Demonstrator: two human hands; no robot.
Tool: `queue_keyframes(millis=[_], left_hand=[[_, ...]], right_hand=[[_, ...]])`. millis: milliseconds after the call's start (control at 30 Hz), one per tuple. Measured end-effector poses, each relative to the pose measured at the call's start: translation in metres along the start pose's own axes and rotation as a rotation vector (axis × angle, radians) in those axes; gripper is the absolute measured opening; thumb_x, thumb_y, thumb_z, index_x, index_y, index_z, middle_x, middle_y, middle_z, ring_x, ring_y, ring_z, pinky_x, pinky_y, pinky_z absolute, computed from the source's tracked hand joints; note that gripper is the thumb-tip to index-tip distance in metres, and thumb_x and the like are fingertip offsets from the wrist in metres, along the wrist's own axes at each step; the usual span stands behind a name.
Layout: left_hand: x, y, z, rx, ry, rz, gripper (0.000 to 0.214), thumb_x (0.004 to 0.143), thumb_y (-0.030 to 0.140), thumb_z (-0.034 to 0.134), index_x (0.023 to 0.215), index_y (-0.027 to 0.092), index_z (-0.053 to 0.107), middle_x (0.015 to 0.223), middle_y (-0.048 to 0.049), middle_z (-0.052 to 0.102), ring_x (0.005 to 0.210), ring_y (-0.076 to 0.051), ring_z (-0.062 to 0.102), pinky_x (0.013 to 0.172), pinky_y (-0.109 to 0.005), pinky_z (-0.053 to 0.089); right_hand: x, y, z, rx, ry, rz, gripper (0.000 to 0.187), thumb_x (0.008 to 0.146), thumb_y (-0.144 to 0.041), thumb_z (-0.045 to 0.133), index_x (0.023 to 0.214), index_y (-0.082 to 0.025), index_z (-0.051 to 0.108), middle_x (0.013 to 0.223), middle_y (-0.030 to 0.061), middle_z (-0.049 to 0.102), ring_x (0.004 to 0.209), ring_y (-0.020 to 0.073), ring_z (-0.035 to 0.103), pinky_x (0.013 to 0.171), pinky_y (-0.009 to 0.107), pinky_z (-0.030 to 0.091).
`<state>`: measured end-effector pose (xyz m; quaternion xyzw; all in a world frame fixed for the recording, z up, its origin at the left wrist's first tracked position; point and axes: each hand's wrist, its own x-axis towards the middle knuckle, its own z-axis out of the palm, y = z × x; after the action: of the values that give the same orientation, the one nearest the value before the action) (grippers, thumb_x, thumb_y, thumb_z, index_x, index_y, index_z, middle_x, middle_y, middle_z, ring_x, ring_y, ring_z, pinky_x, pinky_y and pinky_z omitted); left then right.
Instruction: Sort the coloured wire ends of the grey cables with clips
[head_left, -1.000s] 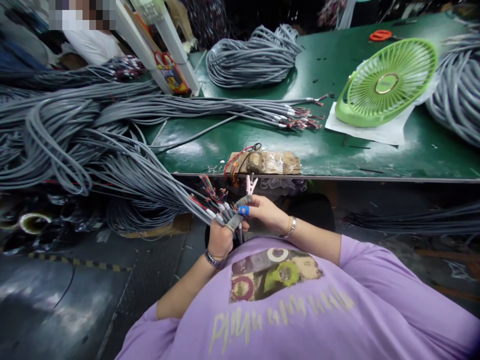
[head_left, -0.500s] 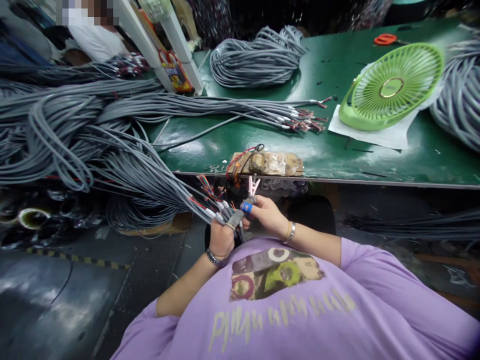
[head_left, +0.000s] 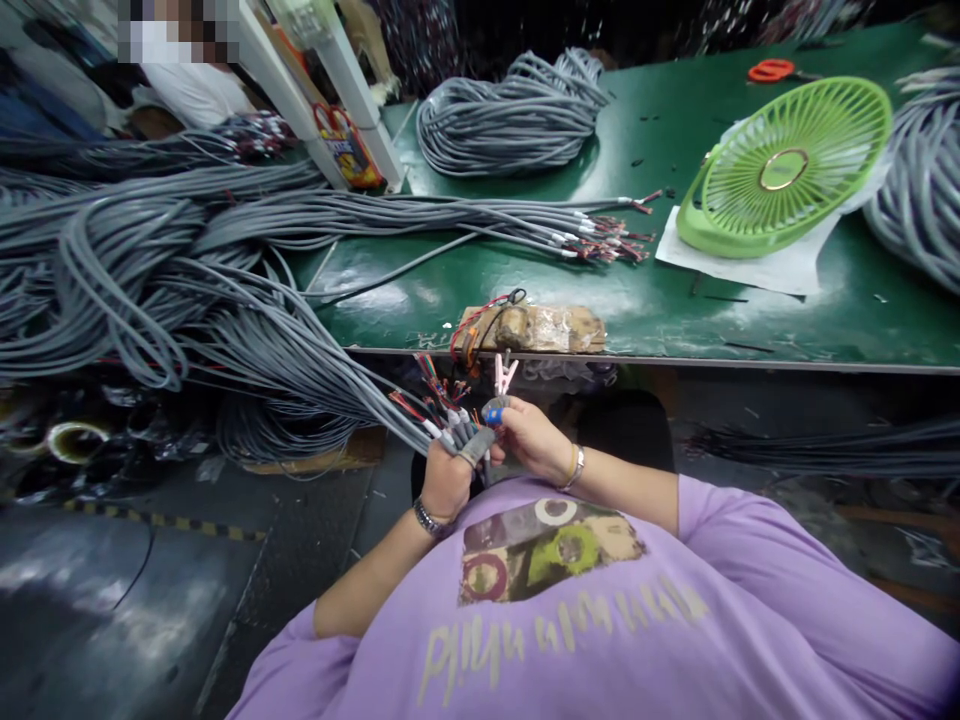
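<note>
My left hand [head_left: 448, 478] is closed around a bunch of grey cables [head_left: 394, 415], just below their stripped ends. Short coloured wires [head_left: 435, 375] fan out above that fist, past white bands on the cables. My right hand [head_left: 534, 438] is close beside it, fingers pinched, with blue tape on one digit. From its fingertips a small pink V-shaped thing [head_left: 505, 374] points up and away; its lower part is hidden, so its kind is unclear. Grey wraps cover some fingers of both hands.
A wooden block [head_left: 562, 328] with red and black leads sits at the edge of the green table [head_left: 675, 325]. Behind it lie more cables [head_left: 450, 212], a cable coil [head_left: 510, 125], a green fan [head_left: 787, 170] and orange-handled scissors [head_left: 771, 71]. A person [head_left: 187, 85] is at back left.
The cable ends in my left hand have shifted slightly right and their coloured wires have spread a little. My right hand has moved slightly left and down. Both grips stay closed.
</note>
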<state>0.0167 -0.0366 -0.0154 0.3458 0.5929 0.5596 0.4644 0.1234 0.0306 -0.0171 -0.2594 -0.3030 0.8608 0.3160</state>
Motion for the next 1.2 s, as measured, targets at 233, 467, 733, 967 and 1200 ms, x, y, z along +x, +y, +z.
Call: queue_keyframes(millis=[233,467,733,967,1200], left_hand=[[0.002,0.004,0.006,-0.144,0.164,0.009,0.021,0.071,0.034,0.073,0.067,0.014,0.066,0.053,-0.0006,0.067,0.045,-0.013,0.061,0.044,-0.021,0.048],[0.001,0.001,0.000,-0.035,0.000,-0.019,0.021,0.074,0.034,0.072,0.071,0.014,0.068,0.057,-0.0021,0.068,0.047,-0.013,0.062,0.047,-0.022,0.049],[0.001,0.002,-0.005,-0.049,-0.070,-0.025,0.021,0.075,0.034,0.072,0.069,0.014,0.068,0.055,-0.0018,0.067,0.046,-0.012,0.060,0.048,-0.023,0.050],[0.000,0.004,-0.004,-0.085,-0.032,-0.007,0.021,0.072,0.034,0.072,0.065,0.014,0.068,0.055,-0.0018,0.066,0.046,-0.012,0.059,0.046,-0.023,0.049],[0.001,0.007,-0.002,-0.044,-0.075,-0.007,0.024,0.074,0.034,0.071,0.060,0.014,0.066,0.050,-0.0015,0.063,0.042,-0.011,0.055,0.045,-0.023,0.046]], right_hand=[[-0.001,-0.002,-0.006,-0.053,0.097,-0.014,0.020,0.067,-0.027,0.068,0.069,-0.017,0.051,0.050,-0.0074,0.042,0.045,0.0065,0.040,0.047,0.022,0.032],[-0.002,-0.009,-0.002,-0.007,0.024,0.031,0.018,0.065,-0.024,0.064,0.065,-0.019,0.047,0.046,-0.0076,0.044,0.037,0.0087,0.044,0.040,0.023,0.034],[0.002,-0.002,-0.001,-0.063,0.091,0.059,0.016,0.069,-0.028,0.060,0.066,-0.019,0.047,0.046,-0.0062,0.046,0.036,0.0097,0.046,0.039,0.022,0.028],[0.001,-0.014,-0.022,0.123,0.104,0.242,0.013,0.072,-0.027,0.062,0.075,-0.015,0.058,0.065,-0.0018,0.057,0.054,0.0074,0.050,0.052,0.021,0.039],[-0.004,-0.024,-0.019,-0.080,-0.125,0.174,0.027,0.070,-0.036,0.072,0.084,-0.014,0.066,0.071,0.0019,0.063,0.061,0.0105,0.055,0.056,0.022,0.041]])
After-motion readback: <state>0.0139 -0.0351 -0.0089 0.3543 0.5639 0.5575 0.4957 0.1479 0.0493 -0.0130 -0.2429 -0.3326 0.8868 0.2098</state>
